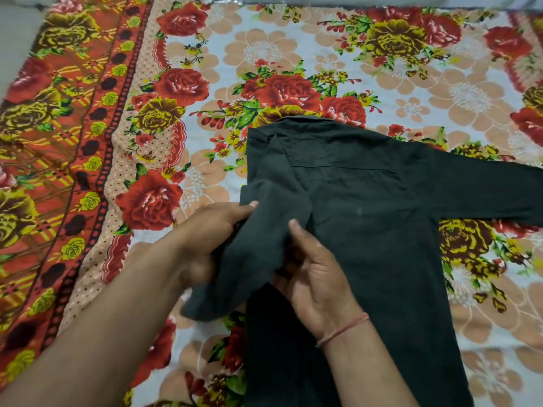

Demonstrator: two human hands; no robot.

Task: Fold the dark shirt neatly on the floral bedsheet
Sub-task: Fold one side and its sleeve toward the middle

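Observation:
The dark shirt [367, 230] lies back-up on the floral bedsheet [205, 69], collar towards the far side. Its left side is folded inward along a straight edge, and its right sleeve stretches flat out to the right edge of the view. The left sleeve [249, 245] is lifted off the sheet and runs down to the lower left. My left hand [211, 230] grips that sleeve from the left, thumb on top. My right hand [314, 274] pinches the same sleeve from the right, thumb up over the cloth.
The bedsheet covers the whole bed, with a red and yellow border band [58, 142] along the left. A grey strip [323, 0] runs beyond the sheet's far edge. A red thread [343, 329] circles my right wrist.

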